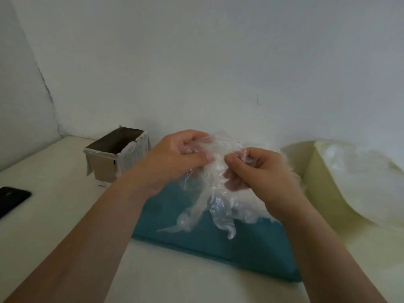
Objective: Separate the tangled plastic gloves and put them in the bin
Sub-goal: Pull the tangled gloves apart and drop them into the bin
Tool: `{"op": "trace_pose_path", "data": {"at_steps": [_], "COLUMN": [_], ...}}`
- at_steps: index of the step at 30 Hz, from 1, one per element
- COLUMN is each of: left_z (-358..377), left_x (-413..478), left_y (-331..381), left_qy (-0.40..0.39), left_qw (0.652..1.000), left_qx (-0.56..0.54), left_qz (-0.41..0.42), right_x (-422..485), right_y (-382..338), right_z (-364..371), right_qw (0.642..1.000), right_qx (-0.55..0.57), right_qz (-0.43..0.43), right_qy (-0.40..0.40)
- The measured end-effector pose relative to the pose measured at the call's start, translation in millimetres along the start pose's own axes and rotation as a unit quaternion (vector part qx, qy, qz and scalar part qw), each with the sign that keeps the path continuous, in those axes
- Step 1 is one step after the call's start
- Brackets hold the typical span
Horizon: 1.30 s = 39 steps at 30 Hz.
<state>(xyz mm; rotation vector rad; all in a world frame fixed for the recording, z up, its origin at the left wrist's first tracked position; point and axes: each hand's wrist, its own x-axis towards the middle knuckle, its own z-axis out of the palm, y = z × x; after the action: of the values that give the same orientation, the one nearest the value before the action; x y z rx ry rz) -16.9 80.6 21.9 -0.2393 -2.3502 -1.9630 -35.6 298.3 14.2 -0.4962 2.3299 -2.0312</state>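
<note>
On my feed the left hand point(175, 158) and right hand point(251, 171) each pinch the clump of clear plastic gloves point(209, 200), thumbs pressed against curled fingers; the clump hangs between them, loose ends dangling over the blue cloth point(218, 252) on the table point(65, 193); a pale bin point(323, 184) sits right, a cardboard box point(105, 167) left.

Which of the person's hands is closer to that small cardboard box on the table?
Left. The left hand grips the tangled gloves just right of the cardboard box; the right hand pinches the same bundle farther right, beyond the left hand.
</note>
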Motion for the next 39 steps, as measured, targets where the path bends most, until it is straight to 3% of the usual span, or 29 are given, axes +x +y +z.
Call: {"op": "trace_pose_path", "data": {"at_steps": [3,7,9,12,16,20,23,26,28,31,39], "left_z": [-4,10,17,16,0,-16,-20,-13,-2,11,7], "left_x": [3,6,8,10,12,13,8,2,0,-3,1], "left_y": [-14,-29,-34,-30,-36,-35,-30,-26,-22,-20,-35], "left_qy": [-0.030,-0.031,-0.036,0.040,0.148,0.211,0.116,0.011,-0.035,-0.066,-0.071], "left_qw": [0.998,0.958,0.964,0.965,0.970,0.954,0.986,0.999,0.999,0.998,0.996], "left_qx": [-0.036,-0.272,-0.250,-0.240,-0.171,-0.194,-0.117,-0.048,-0.022,0.000,0.017], "left_qz": [-0.044,-0.086,-0.081,-0.095,-0.088,-0.090,-0.039,-0.013,0.003,0.018,-0.041], "right_x": [4,6,4,5,9,11,12,10,8,4,10], "right_y": [5,12,15,16,19,21,17,11,8,5,10], "right_z": [3,10,14,14,3,-4,-8,-9,-6,3,-12], "right_qw": [0.994,0.978,0.978,0.977,0.973,0.976,0.985,0.999,0.998,0.997,0.992], "right_qx": [0.082,0.176,0.176,0.174,0.180,0.117,0.045,-0.045,-0.047,-0.001,0.042], "right_qz": [0.044,0.098,0.105,0.108,0.117,0.096,0.023,0.002,0.014,0.004,0.026], "right_qy": [0.050,0.060,0.044,0.051,0.087,0.159,0.163,0.024,-0.046,-0.077,0.119]}}
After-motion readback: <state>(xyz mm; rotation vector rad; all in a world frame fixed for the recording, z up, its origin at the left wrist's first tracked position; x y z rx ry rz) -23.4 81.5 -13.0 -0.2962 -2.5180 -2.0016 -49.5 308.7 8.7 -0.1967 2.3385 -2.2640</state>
